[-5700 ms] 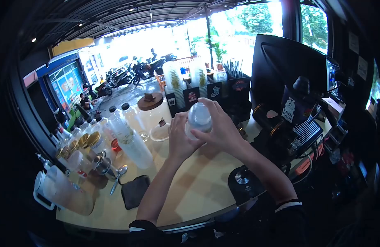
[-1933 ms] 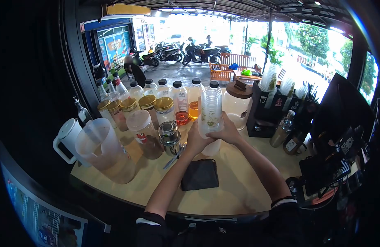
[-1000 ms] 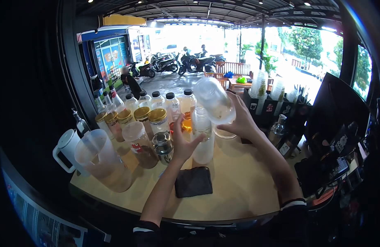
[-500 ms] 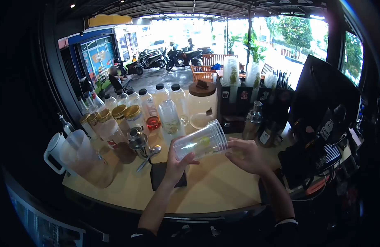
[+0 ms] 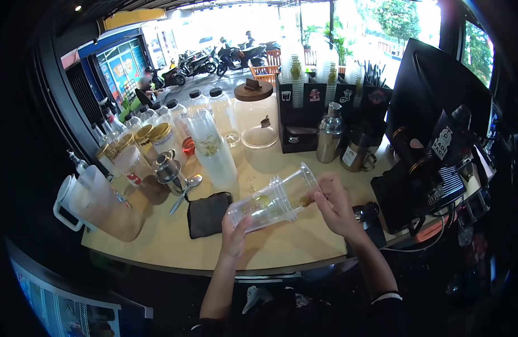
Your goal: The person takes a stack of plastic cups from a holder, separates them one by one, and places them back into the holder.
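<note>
Clear plastic cups [image 5: 256, 208] lie tilted on their side in the air above the counter, with my left hand [image 5: 234, 236] wrapped round their base end. One cup [image 5: 299, 184] sticks partway out of the others, its rim towards the right. My right hand [image 5: 336, 206] grips that cup by its rim, fingers partly hidden behind the clear plastic. Below and left of the cups, a folded dark cloth [image 5: 205, 215] lies on the counter. Behind them stands a tall stack of clear cups [image 5: 216, 154].
A spoon [image 5: 186, 192] and a metal pot [image 5: 168, 168] lie left of the cloth, near a large pitcher [image 5: 104, 208] and lidded jars [image 5: 161, 137]. Farther back are a glass dispenser [image 5: 256, 121], a steel shaker [image 5: 329, 135] and a black cup holder [image 5: 295, 123]. A dark monitor [image 5: 436, 95] stands right.
One cup has slid partway out of the nested cups towards the right, with my right hand now on its rim. The view has tipped downward and shifted right.
</note>
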The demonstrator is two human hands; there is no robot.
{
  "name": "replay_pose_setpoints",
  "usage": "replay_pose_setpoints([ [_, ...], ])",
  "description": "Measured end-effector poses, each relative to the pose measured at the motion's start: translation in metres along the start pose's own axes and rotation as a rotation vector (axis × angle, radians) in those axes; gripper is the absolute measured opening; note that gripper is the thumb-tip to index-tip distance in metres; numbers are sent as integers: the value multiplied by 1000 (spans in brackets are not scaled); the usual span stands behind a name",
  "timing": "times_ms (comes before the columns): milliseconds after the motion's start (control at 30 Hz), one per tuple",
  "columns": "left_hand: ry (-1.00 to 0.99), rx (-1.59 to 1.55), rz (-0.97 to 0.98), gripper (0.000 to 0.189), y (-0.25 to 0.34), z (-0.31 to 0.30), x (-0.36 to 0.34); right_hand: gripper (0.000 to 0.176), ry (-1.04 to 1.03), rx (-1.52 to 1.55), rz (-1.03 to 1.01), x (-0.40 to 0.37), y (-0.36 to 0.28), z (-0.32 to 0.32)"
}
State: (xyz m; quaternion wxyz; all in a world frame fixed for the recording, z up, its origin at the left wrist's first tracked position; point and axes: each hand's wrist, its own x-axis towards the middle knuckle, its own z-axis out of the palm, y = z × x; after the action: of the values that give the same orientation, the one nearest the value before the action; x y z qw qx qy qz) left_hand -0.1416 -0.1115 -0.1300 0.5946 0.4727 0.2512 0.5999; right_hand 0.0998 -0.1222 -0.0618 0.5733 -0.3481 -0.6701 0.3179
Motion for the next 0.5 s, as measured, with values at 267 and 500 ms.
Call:
replay_pose_setpoints([
  [267, -24, 181, 153, 61, -11, 12, -5, 20, -191, -57, -47, 2, -8, -7],
  [500, -21, 248, 151, 70, -8, 22, -9, 36, -169, -8, 18, -3, -10, -11],
])
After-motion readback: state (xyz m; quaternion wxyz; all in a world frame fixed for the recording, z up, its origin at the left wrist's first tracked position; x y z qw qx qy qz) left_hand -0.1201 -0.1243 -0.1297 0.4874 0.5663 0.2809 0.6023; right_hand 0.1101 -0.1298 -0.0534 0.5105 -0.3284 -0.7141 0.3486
